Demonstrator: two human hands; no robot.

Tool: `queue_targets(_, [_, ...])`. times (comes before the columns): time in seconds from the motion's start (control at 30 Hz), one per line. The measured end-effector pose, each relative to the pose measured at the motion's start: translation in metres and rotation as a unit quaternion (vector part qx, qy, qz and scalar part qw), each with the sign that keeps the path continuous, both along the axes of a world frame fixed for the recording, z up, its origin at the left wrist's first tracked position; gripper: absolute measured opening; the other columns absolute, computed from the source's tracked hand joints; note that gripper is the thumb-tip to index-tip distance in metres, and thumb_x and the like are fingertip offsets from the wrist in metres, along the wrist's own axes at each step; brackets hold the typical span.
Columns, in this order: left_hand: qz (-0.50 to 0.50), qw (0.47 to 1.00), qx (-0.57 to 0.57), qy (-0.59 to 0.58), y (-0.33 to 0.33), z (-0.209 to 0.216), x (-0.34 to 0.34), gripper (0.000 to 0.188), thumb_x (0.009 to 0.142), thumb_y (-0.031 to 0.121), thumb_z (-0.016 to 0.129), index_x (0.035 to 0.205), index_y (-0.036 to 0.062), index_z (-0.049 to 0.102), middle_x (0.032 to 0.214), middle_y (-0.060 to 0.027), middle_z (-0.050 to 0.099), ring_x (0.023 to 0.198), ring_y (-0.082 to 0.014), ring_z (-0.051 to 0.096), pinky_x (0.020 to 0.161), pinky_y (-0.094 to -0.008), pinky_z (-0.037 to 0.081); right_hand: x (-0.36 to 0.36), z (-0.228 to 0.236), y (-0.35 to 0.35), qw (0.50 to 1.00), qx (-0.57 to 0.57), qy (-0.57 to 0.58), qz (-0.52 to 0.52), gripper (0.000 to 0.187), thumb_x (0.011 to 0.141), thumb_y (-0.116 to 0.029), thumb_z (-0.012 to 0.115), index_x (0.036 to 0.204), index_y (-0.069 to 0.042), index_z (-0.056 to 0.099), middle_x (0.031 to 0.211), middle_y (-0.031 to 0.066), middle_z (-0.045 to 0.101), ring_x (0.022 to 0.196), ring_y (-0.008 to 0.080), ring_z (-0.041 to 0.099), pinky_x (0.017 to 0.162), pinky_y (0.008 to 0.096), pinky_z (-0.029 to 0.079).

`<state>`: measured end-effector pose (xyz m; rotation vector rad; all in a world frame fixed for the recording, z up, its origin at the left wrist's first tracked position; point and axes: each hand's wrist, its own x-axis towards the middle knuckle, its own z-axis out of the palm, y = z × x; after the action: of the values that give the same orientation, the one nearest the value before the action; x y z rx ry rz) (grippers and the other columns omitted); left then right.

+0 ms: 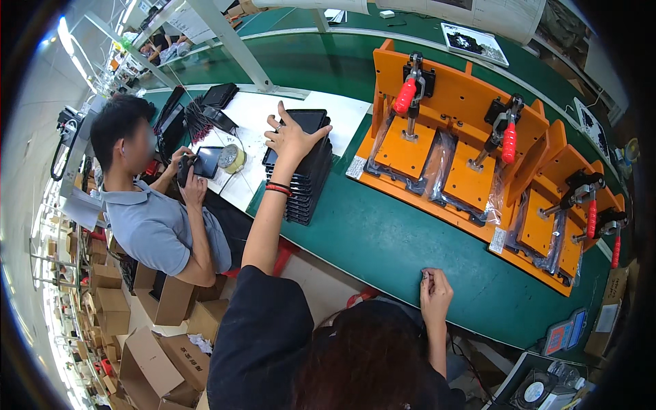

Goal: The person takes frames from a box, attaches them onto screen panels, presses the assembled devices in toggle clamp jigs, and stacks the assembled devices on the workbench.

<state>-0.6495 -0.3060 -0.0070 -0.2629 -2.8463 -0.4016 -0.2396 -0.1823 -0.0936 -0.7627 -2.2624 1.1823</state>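
My left hand point(292, 140) reaches out with its fingers spread wide over a stack of black rectangular panels point(309, 195), a ring and red and dark bands showing on the finger and wrist. It holds nothing that I can see; whether the fingertips touch the top panel I cannot tell. Over the front edge of the green workbench point(369, 232), my right hand point(436, 295) is closed, thumb and fingers pinched together at a small dark thing too tiny to name.
Orange clamping fixtures point(403, 150) with red-handled toggle clamps point(405, 96) stand at the right, plastic film under their plates. A co-worker point(160, 219) at the left handles a dark device. A blue-and-red digital device point(566, 333) sits at the near right corner. Cardboard boxes point(164, 369) fill the floor.
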Motion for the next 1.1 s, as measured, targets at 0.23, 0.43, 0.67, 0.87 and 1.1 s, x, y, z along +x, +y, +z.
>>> queue_targets(0.23, [0.000,1.000,-0.009,0.012,-0.003,0.002,0.006,0.129,0.057,0.071,0.073,0.145,0.0059,0.004,0.133,-0.0348,0.021,0.106,-0.0529,0.040,0.089,-0.0616,0.032,-0.001,0.003,-0.002,1.000,0.006,0.005,-0.001,0.008,0.081,0.002,0.058,0.089,0.002,0.060,0.074,0.0138,0.058,0.059,0.0229,0.054,0.056,0.0324,0.044])
queue_targets(0.43, [-0.016,0.999,-0.015,0.036,-0.001,0.003,0.009,0.128,0.058,0.068,0.075,0.145,0.0078,0.004,0.132,-0.0342,0.021,0.102,-0.0504,0.042,0.086,-0.0579,0.034,-0.001,0.002,-0.002,1.000,0.007,0.009,-0.005,0.008,0.082,0.002,0.057,0.089,0.002,0.060,0.074,0.0142,0.057,0.059,0.0228,0.054,0.056,0.0322,0.044])
queue_targets(0.67, [-0.012,1.000,-0.013,0.024,0.003,0.001,0.011,0.123,0.061,0.061,0.077,0.146,0.0092,0.003,0.133,-0.0349,0.021,0.103,-0.0518,0.040,0.086,-0.0624,0.032,-0.001,0.005,-0.002,1.000,0.008,-0.015,-0.004,0.007,0.083,0.001,0.057,0.089,0.003,0.060,0.074,0.0141,0.057,0.059,0.0229,0.054,0.056,0.0325,0.044])
queue_targets(0.87, [-0.025,0.999,0.004,0.019,0.002,-0.002,0.016,0.116,0.065,0.061,0.073,0.145,0.0076,0.008,0.136,-0.0351,0.017,0.107,-0.0524,0.037,0.088,-0.0653,0.029,-0.001,0.003,-0.002,1.000,0.002,-0.014,-0.010,0.006,0.083,0.001,0.057,0.088,0.003,0.060,0.074,0.0140,0.057,0.058,0.0225,0.053,0.056,0.0326,0.044])
queue_targets(1.1, [-0.103,0.974,0.020,0.201,-0.004,-0.003,0.056,0.093,0.078,0.051,0.066,0.140,0.0013,0.017,0.135,-0.0324,0.022,0.123,-0.0492,0.026,0.097,-0.0683,0.016,0.000,0.003,-0.002,1.000,0.002,0.000,-0.005,0.005,0.084,0.001,0.057,0.088,0.003,0.060,0.075,0.0145,0.057,0.058,0.0229,0.053,0.056,0.0321,0.044])
